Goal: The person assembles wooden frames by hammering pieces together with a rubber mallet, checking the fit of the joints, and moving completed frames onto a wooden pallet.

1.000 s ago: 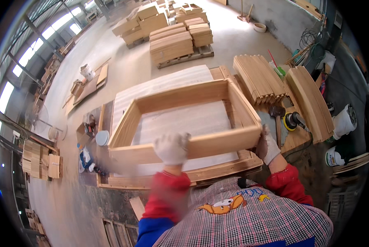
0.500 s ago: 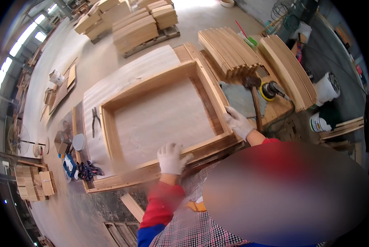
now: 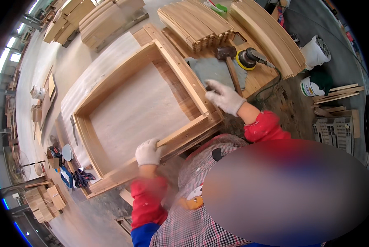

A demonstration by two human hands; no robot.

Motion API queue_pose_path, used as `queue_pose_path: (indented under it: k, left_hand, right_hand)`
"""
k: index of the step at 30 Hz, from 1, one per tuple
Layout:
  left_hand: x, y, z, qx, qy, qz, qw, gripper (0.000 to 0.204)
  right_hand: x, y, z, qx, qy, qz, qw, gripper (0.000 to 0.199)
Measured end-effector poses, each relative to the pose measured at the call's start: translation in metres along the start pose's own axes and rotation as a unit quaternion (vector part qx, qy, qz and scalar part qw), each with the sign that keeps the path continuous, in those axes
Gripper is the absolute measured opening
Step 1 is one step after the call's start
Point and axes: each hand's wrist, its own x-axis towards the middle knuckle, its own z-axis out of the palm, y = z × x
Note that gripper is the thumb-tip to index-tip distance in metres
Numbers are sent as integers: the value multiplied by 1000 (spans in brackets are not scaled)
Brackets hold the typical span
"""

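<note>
Two gloved hands on one large rectangular wooden frame (image 3: 145,101), lying flat on a pale board atop the workbench. Far left: scattered small items along the bench's left margin, among them a round pale lid (image 3: 67,152) and a blue-and-dark bundle (image 3: 71,178), close to the frame's left rail but not touching it. Beyond these, bare concrete floor (image 3: 32,61) with open room toward the windows. Lower centre: left hand (image 3: 148,152) in a white glove, fingers curled over the frame's near rail, clamped on its top edge. Near rail projecting past the bench edge toward the body, slightly blurred. Inside the frame, an unobstructed pale panel bounded by four raised rails. Centre right: right hand (image 3: 224,97) in a white glove, fingers spread and pressed flat against the outer face of the right rail near its near corner, not closed around it. Just right of that rail: a grey mat, a mallet (image 3: 227,57) and a yellow-rimmed orbital sander (image 3: 248,59), crowding the gap. Behind them, stacked curved wooden slats (image 3: 201,22). Far right: a white bucket (image 3: 315,51) on the littered floor, well apart from the frame.
</note>
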Motion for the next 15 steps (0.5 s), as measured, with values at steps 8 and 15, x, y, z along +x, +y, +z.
queue_pose_path:
  k: [8,15]
  left_hand:
    - [35,54,3,29,-50,-7,998,21]
    - [38,59,8,34,-48,-30,998,23]
  right_hand:
    - [4,34,-52,145,-4,129,981,42]
    - [2,55,-64,129,-70,179,973,41]
